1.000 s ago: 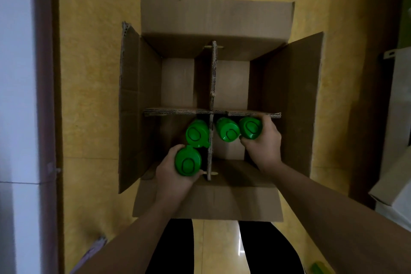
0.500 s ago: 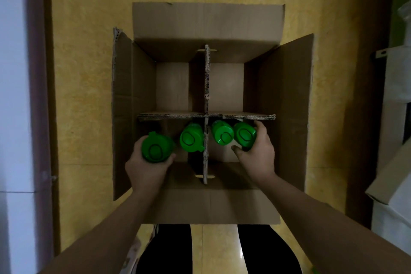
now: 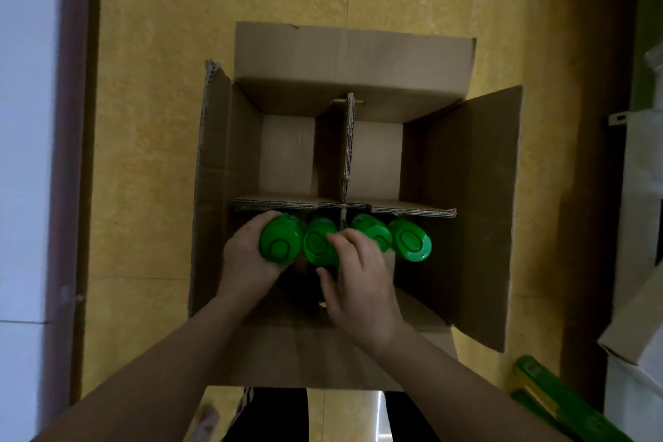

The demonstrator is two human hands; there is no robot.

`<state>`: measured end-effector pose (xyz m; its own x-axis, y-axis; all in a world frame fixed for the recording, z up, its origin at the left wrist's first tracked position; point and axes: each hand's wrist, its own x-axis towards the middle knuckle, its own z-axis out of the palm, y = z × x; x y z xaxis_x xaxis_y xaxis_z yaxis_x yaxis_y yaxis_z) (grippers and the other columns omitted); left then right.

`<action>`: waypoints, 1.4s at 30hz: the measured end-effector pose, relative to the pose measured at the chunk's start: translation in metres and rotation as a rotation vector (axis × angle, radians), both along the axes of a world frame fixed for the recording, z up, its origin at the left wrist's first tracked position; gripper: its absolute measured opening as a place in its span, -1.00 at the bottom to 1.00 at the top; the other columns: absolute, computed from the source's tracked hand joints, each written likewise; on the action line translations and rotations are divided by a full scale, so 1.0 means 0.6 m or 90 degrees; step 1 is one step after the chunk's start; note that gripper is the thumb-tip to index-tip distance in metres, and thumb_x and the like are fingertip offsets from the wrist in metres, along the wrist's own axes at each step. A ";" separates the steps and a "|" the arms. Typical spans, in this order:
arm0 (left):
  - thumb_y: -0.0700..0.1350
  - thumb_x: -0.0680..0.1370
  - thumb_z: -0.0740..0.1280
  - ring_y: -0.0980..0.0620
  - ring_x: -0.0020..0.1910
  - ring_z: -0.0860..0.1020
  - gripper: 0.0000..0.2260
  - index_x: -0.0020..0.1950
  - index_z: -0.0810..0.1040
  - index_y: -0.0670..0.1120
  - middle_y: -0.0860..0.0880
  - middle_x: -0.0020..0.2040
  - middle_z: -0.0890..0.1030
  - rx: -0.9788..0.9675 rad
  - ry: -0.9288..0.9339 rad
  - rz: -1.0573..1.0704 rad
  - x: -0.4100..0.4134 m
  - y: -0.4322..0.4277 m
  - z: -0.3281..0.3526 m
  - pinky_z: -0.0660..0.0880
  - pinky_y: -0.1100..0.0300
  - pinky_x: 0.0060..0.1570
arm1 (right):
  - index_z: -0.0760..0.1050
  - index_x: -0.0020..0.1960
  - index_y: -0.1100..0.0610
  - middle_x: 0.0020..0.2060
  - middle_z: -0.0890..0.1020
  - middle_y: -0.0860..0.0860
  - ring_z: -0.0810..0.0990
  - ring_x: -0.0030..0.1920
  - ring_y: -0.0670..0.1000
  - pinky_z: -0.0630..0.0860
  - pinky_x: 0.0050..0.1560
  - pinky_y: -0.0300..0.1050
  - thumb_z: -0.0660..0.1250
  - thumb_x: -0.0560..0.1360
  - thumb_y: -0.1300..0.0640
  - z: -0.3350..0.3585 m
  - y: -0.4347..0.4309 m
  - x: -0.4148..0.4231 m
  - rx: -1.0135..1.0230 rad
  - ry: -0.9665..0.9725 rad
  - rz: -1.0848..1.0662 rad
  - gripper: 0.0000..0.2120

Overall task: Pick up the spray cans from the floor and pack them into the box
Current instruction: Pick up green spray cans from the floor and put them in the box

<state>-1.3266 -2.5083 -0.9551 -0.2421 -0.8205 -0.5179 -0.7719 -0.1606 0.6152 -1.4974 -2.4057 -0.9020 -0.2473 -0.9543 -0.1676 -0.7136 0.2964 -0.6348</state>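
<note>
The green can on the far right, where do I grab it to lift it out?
Grab the far-right can by its green cap, coming straight down from above. It stands cap-up in the box, so only the cap shows; cardboard walls block its sides.

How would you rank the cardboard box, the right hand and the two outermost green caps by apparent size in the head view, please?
1. cardboard box
2. right hand
3. leftmost cap and rightmost cap: alike, left unranked.
</note>
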 end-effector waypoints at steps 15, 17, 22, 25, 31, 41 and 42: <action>-0.05 0.28 0.66 0.05 0.37 0.36 -0.12 0.49 0.29 0.13 0.12 0.47 0.32 0.097 -0.070 -0.100 -0.003 0.002 0.007 0.41 0.09 0.32 | 0.20 0.52 0.13 0.41 0.36 0.20 0.38 0.37 0.22 0.44 0.30 0.10 0.45 0.46 0.16 -0.014 -0.080 0.039 0.335 0.090 0.105 -0.28; -0.10 0.33 0.62 0.02 0.35 0.40 -0.22 0.47 0.34 0.08 0.08 0.44 0.37 0.072 -0.074 -0.082 -0.007 0.007 0.010 0.42 0.15 0.25 | 0.21 0.50 0.14 0.38 0.39 0.19 0.43 0.32 0.20 0.47 0.28 0.07 0.43 0.46 0.23 -0.015 -0.080 0.040 0.330 0.065 0.084 -0.32; -0.23 0.37 0.56 0.00 0.32 0.45 -0.31 0.44 0.40 0.05 0.04 0.37 0.47 0.057 -0.054 -0.158 0.005 -0.013 0.017 0.48 0.15 0.20 | 0.30 0.45 0.18 0.37 0.42 0.16 0.41 0.31 0.20 0.47 0.30 0.06 0.39 0.44 0.36 -0.018 -0.097 0.022 0.301 0.048 0.129 -0.38; -0.27 0.34 0.56 0.08 0.27 0.42 -0.24 0.45 0.36 0.11 0.07 0.35 0.45 0.074 -0.061 -0.176 0.004 -0.037 0.016 0.40 0.24 0.10 | 0.31 0.46 0.15 0.44 0.38 0.15 0.36 0.38 0.22 0.46 0.32 0.13 0.40 0.43 0.37 -0.014 -0.111 0.012 0.295 0.070 0.194 -0.36; -0.30 0.35 0.55 0.09 0.30 0.41 -0.24 0.44 0.36 0.12 0.11 0.35 0.45 0.091 -0.030 -0.263 -0.010 -0.047 0.011 0.34 0.26 0.14 | 0.28 0.50 0.13 0.47 0.37 0.12 0.32 0.43 0.21 0.36 0.39 0.16 0.41 0.47 0.31 -0.011 -0.110 -0.003 0.256 0.143 0.305 -0.35; -0.37 0.37 0.51 0.00 0.54 0.20 -0.06 0.57 0.14 0.17 0.11 0.56 0.22 0.107 -0.080 -0.241 -0.026 -0.056 0.020 0.21 0.12 0.39 | 0.01 0.61 0.09 0.59 0.11 0.18 0.03 0.59 0.25 0.06 0.56 0.21 0.48 0.38 0.31 -0.016 -0.090 0.009 0.288 0.116 0.224 -0.04; -0.33 0.36 0.54 -0.02 0.54 0.20 -0.04 0.58 0.13 0.17 0.10 0.56 0.20 0.114 -0.087 -0.257 -0.029 -0.060 0.022 0.22 0.10 0.40 | 0.00 0.61 0.09 0.59 0.11 0.18 0.05 0.58 0.24 0.08 0.55 0.20 0.50 0.37 0.30 -0.013 -0.089 0.009 0.291 0.116 0.212 -0.03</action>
